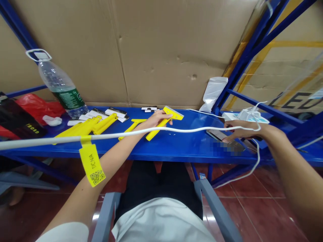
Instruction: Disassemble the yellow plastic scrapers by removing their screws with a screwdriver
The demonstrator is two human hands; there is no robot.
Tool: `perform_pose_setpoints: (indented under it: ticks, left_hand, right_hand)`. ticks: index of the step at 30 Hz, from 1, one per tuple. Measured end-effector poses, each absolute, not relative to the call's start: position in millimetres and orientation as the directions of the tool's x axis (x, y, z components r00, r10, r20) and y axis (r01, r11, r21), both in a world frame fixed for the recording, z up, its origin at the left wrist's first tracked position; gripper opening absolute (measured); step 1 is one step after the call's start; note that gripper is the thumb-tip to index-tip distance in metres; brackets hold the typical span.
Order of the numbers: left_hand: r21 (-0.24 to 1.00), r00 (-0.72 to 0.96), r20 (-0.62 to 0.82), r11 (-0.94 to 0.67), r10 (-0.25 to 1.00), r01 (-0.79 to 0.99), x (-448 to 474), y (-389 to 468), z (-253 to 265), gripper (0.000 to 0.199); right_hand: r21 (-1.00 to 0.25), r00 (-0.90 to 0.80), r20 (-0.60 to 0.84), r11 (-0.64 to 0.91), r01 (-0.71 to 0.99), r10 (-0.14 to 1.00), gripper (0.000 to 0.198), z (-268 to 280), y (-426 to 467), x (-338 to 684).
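Note:
My left hand [159, 118] is closed on a yellow scraper [161, 126], gripping it just below its wide head, which has a metal blade edge and points up and right. Another yellow scraper [131, 127] lies on the blue table beside my left wrist. At the right, my right hand [237, 130] has its thumb and fingers at a flat dark phone [217, 135] on the table. Part of the phone is blurred out, and the hand covers some of it. More yellow scrapers [104, 123] lie in a row at the left.
Black-and-white cards [116, 113] lie behind the scrapers. A large plastic bottle [63, 84], red bag [34, 107] and black box [19, 117] stand left. A white cable [186, 129] crosses the view. A white power strip [246, 117] sits right, near a blue frame post [242, 64].

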State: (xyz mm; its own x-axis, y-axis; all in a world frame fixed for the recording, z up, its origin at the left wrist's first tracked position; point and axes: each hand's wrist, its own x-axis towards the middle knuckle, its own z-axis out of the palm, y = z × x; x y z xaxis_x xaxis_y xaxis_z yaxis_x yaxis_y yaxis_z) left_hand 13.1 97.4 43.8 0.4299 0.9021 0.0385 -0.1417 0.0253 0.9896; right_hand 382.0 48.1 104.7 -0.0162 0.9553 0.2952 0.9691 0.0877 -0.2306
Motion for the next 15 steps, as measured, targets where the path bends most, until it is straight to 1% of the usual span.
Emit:
perform_pose_setpoints:
  ticks: [2,4,6,7,9,10,12,14,15]
  left_hand:
    - [0.990,0.439,0.038,0.025,0.898,-0.138,12,100,41,0.013]
    - [0.989,0.451,0.045,0.024,0.892,-0.146,12,102,39,0.020]
    - [0.987,0.459,0.059,0.018,0.887,-0.162,12,102,39,0.022]
    - [0.986,0.461,0.062,0.018,0.885,-0.166,12,102,38,0.021]
    - [0.986,0.462,0.057,0.024,0.885,-0.167,12,102,38,0.021]
    - [0.986,0.460,0.051,0.029,0.886,-0.166,11,102,38,0.021]
    - [0.986,0.455,0.040,0.037,0.890,-0.161,11,102,38,0.021]
    - [0.987,0.457,0.034,0.042,0.889,-0.155,10,103,37,0.019]
    - [0.987,0.462,0.034,0.042,0.886,-0.153,10,103,37,0.018]
  right_hand:
    - [-0.242,-0.001,0.282,0.072,0.968,0.959,0.067,98,43,380]
    - [-0.246,0.014,0.231,0.045,0.968,0.973,0.066,93,45,384]
    - [-0.256,-0.005,0.095,0.029,0.966,0.995,0.063,91,53,394]
    - [-0.267,-0.037,0.002,0.036,0.963,0.999,0.062,92,58,400]
    - [-0.308,-0.145,-0.196,0.079,0.948,0.970,0.058,94,70,412]
    - [-0.320,-0.178,-0.225,0.100,0.942,0.958,0.058,95,75,417]
    - [-0.318,-0.196,-0.245,0.112,0.941,0.950,0.059,97,79,421]
    - [-0.275,-0.124,-0.177,0.072,0.959,0.976,0.061,98,78,419]
    - [-0.251,-0.075,-0.117,0.044,0.967,0.990,0.062,98,77,417]
